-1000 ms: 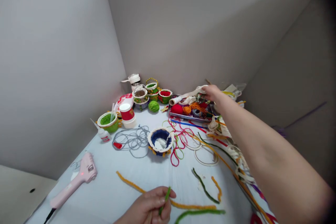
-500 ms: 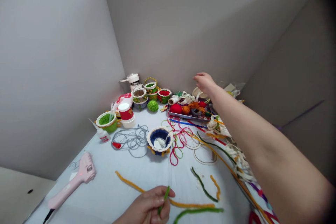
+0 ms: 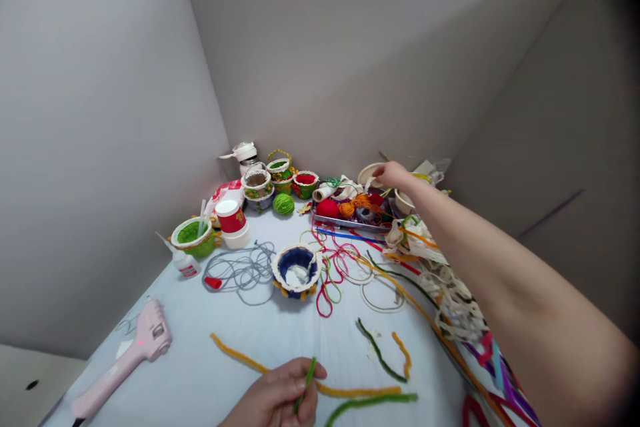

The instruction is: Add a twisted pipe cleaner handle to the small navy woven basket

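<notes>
My left hand [image 3: 285, 392] is closed in a pinch on a short green pipe cleaner [image 3: 310, 373] at the front. Behind that hand lies an orange pipe cleaner [image 3: 360, 391]; a longer green pipe cleaner [image 3: 373, 400] lies to its right. My right hand [image 3: 393, 175] reaches to the back, over the right end of a metal tray [image 3: 350, 222] of yarn. Its fingers are bent and closed at a round cream dish-like piece [image 3: 366, 175]; what they pinch is too small to make out. A blue cup-shaped basket [image 3: 297, 270] with a white rim stands mid-table.
A pink glue gun [image 3: 145, 340] lies at left, near a glue bottle [image 3: 184, 263] and a green basket [image 3: 195, 240]. Small finished baskets [image 3: 257, 187] stand at the back by a green yarn ball [image 3: 283, 204]. Grey cord [image 3: 240, 270] lies loosely coiled. Tangled cream strips [image 3: 453, 300] line the right edge.
My right hand let go of a white cloth strip over the tray, lifted, then came down at the cream round piece. My left hand keeps its pinch. The view shifted slightly.
</notes>
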Available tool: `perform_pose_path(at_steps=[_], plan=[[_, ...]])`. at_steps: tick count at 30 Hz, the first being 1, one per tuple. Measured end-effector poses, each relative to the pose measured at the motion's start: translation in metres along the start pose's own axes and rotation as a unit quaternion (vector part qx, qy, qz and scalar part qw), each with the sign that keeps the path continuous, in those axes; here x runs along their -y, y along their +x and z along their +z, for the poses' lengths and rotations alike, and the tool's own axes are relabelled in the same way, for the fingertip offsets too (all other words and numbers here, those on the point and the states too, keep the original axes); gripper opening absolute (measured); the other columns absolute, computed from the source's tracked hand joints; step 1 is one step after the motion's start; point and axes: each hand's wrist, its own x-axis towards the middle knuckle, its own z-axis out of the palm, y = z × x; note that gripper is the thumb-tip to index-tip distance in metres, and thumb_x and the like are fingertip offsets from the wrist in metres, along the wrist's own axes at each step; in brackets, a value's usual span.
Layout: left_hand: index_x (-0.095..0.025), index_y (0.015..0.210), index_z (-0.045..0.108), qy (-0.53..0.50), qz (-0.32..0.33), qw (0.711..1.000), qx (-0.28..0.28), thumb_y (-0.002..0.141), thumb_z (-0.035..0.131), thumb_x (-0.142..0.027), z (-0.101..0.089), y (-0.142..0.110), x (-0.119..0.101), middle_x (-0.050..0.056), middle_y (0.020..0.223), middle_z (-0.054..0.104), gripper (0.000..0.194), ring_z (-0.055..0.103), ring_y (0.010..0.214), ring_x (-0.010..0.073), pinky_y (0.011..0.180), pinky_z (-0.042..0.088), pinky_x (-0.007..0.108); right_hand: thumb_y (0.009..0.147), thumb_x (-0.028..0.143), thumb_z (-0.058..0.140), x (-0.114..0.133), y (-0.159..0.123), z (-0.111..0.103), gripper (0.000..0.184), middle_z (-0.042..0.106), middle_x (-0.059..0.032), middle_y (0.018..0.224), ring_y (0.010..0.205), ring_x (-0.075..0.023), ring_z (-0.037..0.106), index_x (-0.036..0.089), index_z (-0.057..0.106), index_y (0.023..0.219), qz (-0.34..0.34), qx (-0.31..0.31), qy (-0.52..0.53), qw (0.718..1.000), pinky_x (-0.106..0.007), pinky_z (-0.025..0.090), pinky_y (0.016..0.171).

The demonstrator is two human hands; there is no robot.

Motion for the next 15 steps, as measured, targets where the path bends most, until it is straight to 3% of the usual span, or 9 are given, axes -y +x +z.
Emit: perform_pose_path(at_steps=[6,13,15], plan=[[-0.011,0.105,0.062,-0.001,0.006,1.000,-0.004,0.082,0.063,-0.028,0.000,0.001,0.002,-0.002,0.059,0.043,0.029,0.035,0.046,0.0043,0.049,0.023,0.019,0.092,0.033,0.054,-0.026,-0.008,0.024,0.029,0.058,-0.0077,0.120,0.101,-0.0209,0.059,0.018,0.058,0.117,-0.044,0.063,-0.101,0.992,-0.040,0.052,0.085],[-0.013,0.097,0.065,-0.014,0.023,0.996,-0.080,0.077,0.068,-0.026,0.001,0.000,0.007,0.000,0.061,0.049,0.023,0.048,0.057,0.0077,0.054,0.029,0.018,0.092,0.033,0.054,-0.038,-0.014,0.049,0.031,0.057,-0.0090,0.121,0.101,-0.0201,0.060,0.018,0.056,0.119,-0.071,0.037,-0.155,0.985,-0.041,0.052,0.085],[-0.012,0.099,0.066,-0.007,0.015,0.997,-0.073,0.077,0.068,-0.027,0.002,0.000,0.006,0.000,0.060,0.050,0.026,0.047,0.055,0.0073,0.053,0.028,0.018,0.092,0.032,0.054,-0.039,-0.017,0.049,0.030,0.057,-0.0089,0.121,0.101,-0.0198,0.059,0.018,0.056,0.118,-0.070,0.019,-0.160,0.984,-0.040,0.051,0.086]])
